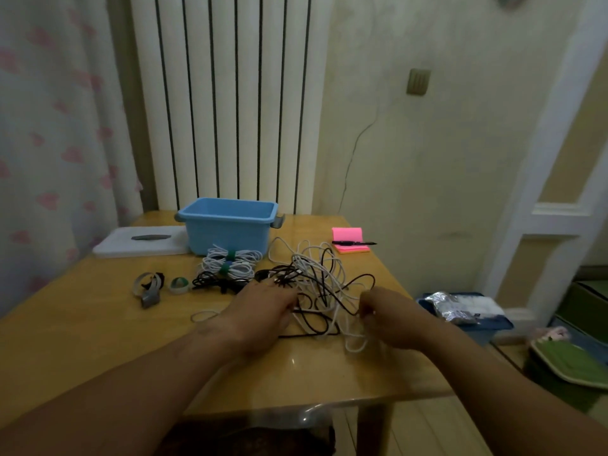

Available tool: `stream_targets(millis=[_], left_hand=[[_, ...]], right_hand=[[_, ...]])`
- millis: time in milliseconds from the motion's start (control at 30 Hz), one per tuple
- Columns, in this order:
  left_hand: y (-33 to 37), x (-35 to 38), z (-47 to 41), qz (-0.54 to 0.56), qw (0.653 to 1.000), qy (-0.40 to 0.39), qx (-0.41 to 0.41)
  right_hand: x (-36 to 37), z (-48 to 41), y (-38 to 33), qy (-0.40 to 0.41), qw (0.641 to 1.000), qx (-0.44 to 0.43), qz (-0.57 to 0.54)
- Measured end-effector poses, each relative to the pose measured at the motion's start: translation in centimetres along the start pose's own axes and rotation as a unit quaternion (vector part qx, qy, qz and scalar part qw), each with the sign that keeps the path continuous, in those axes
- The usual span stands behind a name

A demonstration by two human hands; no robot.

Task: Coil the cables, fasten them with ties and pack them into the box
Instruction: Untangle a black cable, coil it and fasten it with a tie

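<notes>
I judge this partway done. Two white coils (pixel 230 258) with green ties and a black coil (pixel 214 283) lie at 11 o'clock from my hands, just in front of the box (pixel 227 232) at 12, and are not yet packed. The tangle (pixel 322 284) of white and black cables is still to do. My left hand (pixel 263 307) curls its fingers into it and my right hand (pixel 391 314) pinches a strand. Spare ties (pixel 149 287) wait at 10. The counter (pixel 98 324) has open room toward 9, but at 3 its edge runs close beside my right hand.

No readable text, label, brand or number on anything in view
</notes>
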State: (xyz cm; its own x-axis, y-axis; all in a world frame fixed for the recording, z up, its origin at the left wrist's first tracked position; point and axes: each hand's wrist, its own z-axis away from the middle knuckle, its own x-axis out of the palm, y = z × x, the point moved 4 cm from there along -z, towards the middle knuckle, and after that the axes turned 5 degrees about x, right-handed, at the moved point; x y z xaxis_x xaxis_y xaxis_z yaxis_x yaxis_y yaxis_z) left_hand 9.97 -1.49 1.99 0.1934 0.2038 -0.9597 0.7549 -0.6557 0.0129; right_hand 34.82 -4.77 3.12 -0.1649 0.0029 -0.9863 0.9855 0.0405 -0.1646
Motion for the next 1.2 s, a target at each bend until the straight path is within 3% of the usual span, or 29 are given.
stream_targets(millis=[67, 100, 200, 300, 400, 533, 667, 767, 833, 900, 1000, 1100, 1200], left_hand=[[-0.9, 0.1, 0.3, 0.042, 0.998, 0.033, -0.044], [-1.3, 0.1, 0.3, 0.054, 0.994, 0.065, -0.063], [-2.5, 0.6, -0.4, 0.114, 0.977, 0.107, -0.143], [-3.0, 2.4, -1.7, 0.225, 0.952, -0.002, -0.206], [-2.8, 3.3, -2.9, 0.231, 0.949, -0.061, -0.205], [-1.8, 1.6, -5.5, 0.438, 0.879, 0.085, -0.168], [-1.0, -0.6, -7.5, 0.497, 0.840, 0.157, -0.148], [-1.0, -0.4, -7.3, 0.598, 0.771, 0.152, -0.158], [-1.0, 0.4, -6.6, 0.633, 0.742, 0.136, -0.172], [-1.3, 1.3, -6.3, 0.628, 0.745, 0.121, -0.191], [-1.5, 1.7, -5.9, 0.626, 0.748, 0.110, -0.194], [-1.1, 0.8, -5.6, 0.614, 0.766, 0.095, -0.168], [-1.3, -0.9, -5.1, 0.607, 0.774, 0.101, -0.151]], right_hand=[[-1.3, -0.5, -0.4, 0.114, 0.992, -0.001, -0.050], [-1.6, -0.8, -1.2, 0.133, 0.988, -0.012, -0.077], [-1.1, -2.5, -4.6, 0.087, 0.991, -0.024, -0.096], [-1.2, -5.4, -6.4, 0.073, 0.992, -0.023, -0.096], [-5.7, -8.0, -5.2, 0.153, 0.967, 0.003, -0.204], [-13.4, -8.9, -3.6, 0.245, 0.918, 0.005, -0.311], [-17.8, -8.1, -3.3, 0.288, 0.876, -0.014, -0.388], [-16.4, -8.2, -2.5, 0.233, 0.895, -0.009, -0.380], [-13.9, -7.7, -2.4, 0.195, 0.917, 0.009, -0.349], [-11.5, -6.4, -2.7, 0.232, 0.929, 0.021, -0.286], [-8.6, -4.0, -4.1, 0.311, 0.926, -0.038, -0.211], [-4.6, -3.5, -5.8, 0.195, 0.964, -0.087, -0.157], [-1.7, -4.8, -4.9, 0.119, 0.989, -0.035, -0.080]])
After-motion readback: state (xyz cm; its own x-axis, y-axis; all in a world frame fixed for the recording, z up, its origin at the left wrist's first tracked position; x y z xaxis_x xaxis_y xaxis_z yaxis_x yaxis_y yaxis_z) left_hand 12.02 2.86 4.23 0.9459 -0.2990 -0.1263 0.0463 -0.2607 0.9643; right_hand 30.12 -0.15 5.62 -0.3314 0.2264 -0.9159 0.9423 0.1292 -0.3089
